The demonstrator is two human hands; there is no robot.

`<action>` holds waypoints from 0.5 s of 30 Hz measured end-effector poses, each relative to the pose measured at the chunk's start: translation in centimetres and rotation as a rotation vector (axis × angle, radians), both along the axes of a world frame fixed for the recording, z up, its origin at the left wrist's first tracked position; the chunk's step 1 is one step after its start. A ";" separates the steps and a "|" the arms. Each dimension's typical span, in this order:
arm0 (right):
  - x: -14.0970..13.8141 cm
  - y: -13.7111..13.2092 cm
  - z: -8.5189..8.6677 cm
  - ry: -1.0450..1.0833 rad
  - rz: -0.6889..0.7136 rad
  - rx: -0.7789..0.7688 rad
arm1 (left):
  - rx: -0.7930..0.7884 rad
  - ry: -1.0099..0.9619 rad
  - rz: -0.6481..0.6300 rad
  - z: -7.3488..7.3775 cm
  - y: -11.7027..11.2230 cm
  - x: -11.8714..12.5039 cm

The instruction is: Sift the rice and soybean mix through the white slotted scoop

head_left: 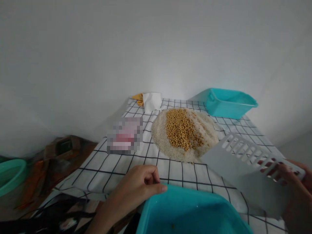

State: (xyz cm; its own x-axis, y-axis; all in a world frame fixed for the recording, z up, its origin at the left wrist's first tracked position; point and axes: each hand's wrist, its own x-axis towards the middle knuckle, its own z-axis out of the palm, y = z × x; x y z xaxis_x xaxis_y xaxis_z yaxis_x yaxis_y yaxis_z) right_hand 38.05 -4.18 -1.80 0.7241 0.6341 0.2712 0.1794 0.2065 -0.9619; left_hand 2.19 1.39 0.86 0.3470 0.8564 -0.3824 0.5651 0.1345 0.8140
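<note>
My left hand [143,182] is at the left corner of a teal plastic bin [190,191], its fingers curled and its thumb on the rim. At the right, my right hand [287,172] grips a pale grey flat board [243,175] with a row of slots along one edge. The board is tilted, and its far corner is close to the near edge of a low heap. That heap consists of pale fine grains [162,136], too small to name, with round tan beans [181,126] piled on top, like soybeans. Inside the near bin, a small dark speck shows.
A second teal bin [231,104] stands at the back right of the checked tablecloth [151,159]. White paper [152,101] and a yellow cloth-like thing [138,98] lie at the back. A pixelated pinkish item [125,135] is on the left. A green basin [12,174] sits lower, far left.
</note>
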 end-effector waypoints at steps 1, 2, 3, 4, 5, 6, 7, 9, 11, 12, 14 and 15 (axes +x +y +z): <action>-0.6 0.4 0.7 0.038 -0.024 -0.036 | 0.008 0.008 -0.003 0.0 0.1 0.0; -0.9 0.6 1.2 0.060 -0.049 -0.020 | 0.004 0.017 -0.015 -0.1 0.1 0.0; -1.1 0.8 1.4 0.039 -0.049 -0.006 | 0.007 0.017 -0.019 -0.1 0.2 -0.1; -1.1 1.0 1.5 0.018 -0.042 0.026 | 0.012 0.014 -0.031 -0.1 0.2 -0.1; -1.1 1.1 1.4 -0.011 -0.037 0.041 | 0.014 0.025 -0.032 0.0 0.2 -0.1; -1.0 1.1 1.3 -0.037 -0.015 0.056 | 0.017 0.038 -0.035 0.0 0.2 -0.2; -0.9 1.2 1.1 -0.053 0.012 0.063 | 0.023 0.049 -0.039 0.0 0.2 -0.2; -0.9 1.3 1.0 -0.076 0.064 0.057 | 0.040 0.059 -0.050 -0.2 0.2 -0.3; -1.2 1.5 1.1 -0.084 0.095 0.045 | 0.056 0.053 -0.059 -0.3 0.2 -0.4; -1.4 1.6 1.1 -0.087 0.097 0.039 | 0.064 0.049 -0.060 -0.4 0.2 -0.4; -1.8 1.6 1.4 -0.090 0.102 0.015 | 0.068 0.042 -0.058 -0.4 0.2 -0.4; -1.9 1.6 1.5 -0.096 0.106 0.005 | 0.064 0.039 -0.057 -0.4 0.2 -0.3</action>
